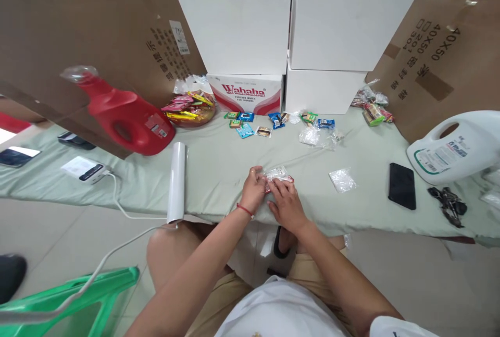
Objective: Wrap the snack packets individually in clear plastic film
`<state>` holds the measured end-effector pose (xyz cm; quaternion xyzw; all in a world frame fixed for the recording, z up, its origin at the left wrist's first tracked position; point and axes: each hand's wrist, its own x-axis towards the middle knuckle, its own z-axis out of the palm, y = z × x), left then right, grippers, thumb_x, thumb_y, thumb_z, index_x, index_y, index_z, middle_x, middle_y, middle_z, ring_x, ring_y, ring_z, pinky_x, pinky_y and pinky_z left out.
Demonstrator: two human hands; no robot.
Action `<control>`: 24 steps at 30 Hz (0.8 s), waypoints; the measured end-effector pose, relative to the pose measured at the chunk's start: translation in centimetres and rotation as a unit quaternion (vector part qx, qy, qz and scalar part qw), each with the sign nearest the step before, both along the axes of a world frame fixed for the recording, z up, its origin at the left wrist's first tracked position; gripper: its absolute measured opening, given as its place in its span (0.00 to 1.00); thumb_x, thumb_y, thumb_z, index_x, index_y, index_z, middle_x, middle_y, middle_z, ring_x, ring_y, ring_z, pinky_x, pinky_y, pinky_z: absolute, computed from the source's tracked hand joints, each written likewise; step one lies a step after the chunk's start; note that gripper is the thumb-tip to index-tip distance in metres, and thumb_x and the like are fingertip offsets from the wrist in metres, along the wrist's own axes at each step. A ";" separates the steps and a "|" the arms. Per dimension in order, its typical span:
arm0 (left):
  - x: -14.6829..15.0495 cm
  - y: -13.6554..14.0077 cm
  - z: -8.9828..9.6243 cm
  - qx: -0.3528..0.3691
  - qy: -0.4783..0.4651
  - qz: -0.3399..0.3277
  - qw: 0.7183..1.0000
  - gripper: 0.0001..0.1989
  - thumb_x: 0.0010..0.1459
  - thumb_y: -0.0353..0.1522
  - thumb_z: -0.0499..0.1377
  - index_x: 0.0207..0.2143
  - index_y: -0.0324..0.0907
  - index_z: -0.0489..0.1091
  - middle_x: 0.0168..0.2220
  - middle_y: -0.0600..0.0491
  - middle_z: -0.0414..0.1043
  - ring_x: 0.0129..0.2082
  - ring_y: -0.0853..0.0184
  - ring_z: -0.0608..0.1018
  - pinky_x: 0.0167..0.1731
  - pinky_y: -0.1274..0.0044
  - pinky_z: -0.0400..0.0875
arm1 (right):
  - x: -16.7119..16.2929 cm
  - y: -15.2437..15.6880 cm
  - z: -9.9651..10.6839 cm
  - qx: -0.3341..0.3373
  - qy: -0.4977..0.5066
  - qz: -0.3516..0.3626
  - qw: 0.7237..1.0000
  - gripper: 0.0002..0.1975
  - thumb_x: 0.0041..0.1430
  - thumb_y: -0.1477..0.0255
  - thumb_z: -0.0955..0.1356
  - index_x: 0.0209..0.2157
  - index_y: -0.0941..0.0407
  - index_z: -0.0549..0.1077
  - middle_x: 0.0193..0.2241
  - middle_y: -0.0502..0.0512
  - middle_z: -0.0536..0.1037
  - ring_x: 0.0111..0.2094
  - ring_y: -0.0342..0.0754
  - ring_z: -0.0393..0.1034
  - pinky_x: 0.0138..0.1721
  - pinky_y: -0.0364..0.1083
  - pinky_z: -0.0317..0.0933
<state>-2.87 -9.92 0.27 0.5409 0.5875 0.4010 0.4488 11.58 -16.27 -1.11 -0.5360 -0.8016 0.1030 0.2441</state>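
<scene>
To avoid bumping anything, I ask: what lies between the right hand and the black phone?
In the head view, a clear plastic piece lies between the right hand and the black phone.

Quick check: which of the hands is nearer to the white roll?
Left. The left hand is to the right of the white roll, at the clear plastic; the right hand is farther right, touching that same plastic.
</scene>
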 end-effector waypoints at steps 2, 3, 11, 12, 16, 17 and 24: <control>0.3 -0.1 0.1 -0.001 0.002 -0.002 1.000 0.31 0.56 0.28 0.57 0.63 0.42 0.60 0.40 0.51 0.76 0.30 0.69 0.77 0.32 0.77 0.74 | -0.1 -0.1 0.0 -0.005 -0.017 -0.011 1.000 0.33 0.67 0.68 0.67 0.71 0.57 0.60 0.68 0.65 0.64 0.62 0.64 0.57 0.60 0.63 0.58; 0.4 0.0 0.2 -0.014 -0.012 -0.002 1.000 0.36 0.54 0.26 0.58 0.66 0.42 0.58 0.42 0.50 0.76 0.30 0.70 0.76 0.32 0.77 0.74 | -0.2 -0.1 -0.1 -0.006 -0.026 -0.016 1.000 0.33 0.67 0.68 0.67 0.71 0.57 0.60 0.67 0.65 0.65 0.62 0.64 0.57 0.60 0.63 0.58; -2.5 -0.3 1.9 0.100 -0.026 0.029 0.994 0.29 0.55 0.27 0.56 0.61 0.44 0.63 0.62 0.44 0.71 0.32 0.70 0.79 0.34 0.74 0.75 | -0.9 0.6 0.7 0.011 -0.056 -0.051 0.997 0.24 0.70 0.69 0.65 0.65 0.53 0.66 0.64 0.61 0.70 0.60 0.60 0.60 0.57 0.61 0.58; -2.8 -0.6 1.8 0.148 0.044 0.038 0.987 0.23 0.58 0.28 0.54 0.57 0.44 0.68 0.59 0.45 0.74 0.36 0.66 0.80 0.40 0.71 0.76 | -1.0 0.6 0.8 0.011 -0.055 -0.054 0.997 0.24 0.70 0.69 0.65 0.65 0.53 0.66 0.64 0.61 0.70 0.59 0.60 0.60 0.57 0.60 0.58; -2.5 -2.0 0.6 0.237 0.306 -0.075 0.919 0.18 0.68 0.32 0.49 0.54 0.43 0.73 0.59 0.46 0.75 0.61 0.56 0.72 0.63 0.58 0.64 | -1.1 0.6 0.7 0.003 -0.045 -0.058 0.997 0.23 0.70 0.71 0.63 0.64 0.54 0.67 0.64 0.61 0.70 0.60 0.61 0.60 0.57 0.61 0.59; -2.2 -2.1 0.1 0.229 0.342 -0.113 0.904 0.20 0.70 0.33 0.48 0.58 0.43 0.72 0.62 0.45 0.72 0.64 0.55 0.70 0.65 0.56 0.61 | -1.0 0.6 0.6 -0.002 -0.042 -0.056 0.998 0.23 0.70 0.72 0.63 0.65 0.55 0.68 0.65 0.61 0.70 0.60 0.61 0.60 0.57 0.62 0.58; -1.6 -1.6 -1.6 0.210 0.407 -0.173 0.872 0.25 0.74 0.39 0.42 0.68 0.46 0.62 0.69 0.47 0.65 0.68 0.57 0.66 0.68 0.57 0.54 | 2.8 0.0 0.8 -0.043 0.004 0.099 0.994 0.35 0.62 0.68 0.70 0.69 0.60 0.63 0.71 0.64 0.60 0.69 0.64 0.52 0.67 0.65 0.52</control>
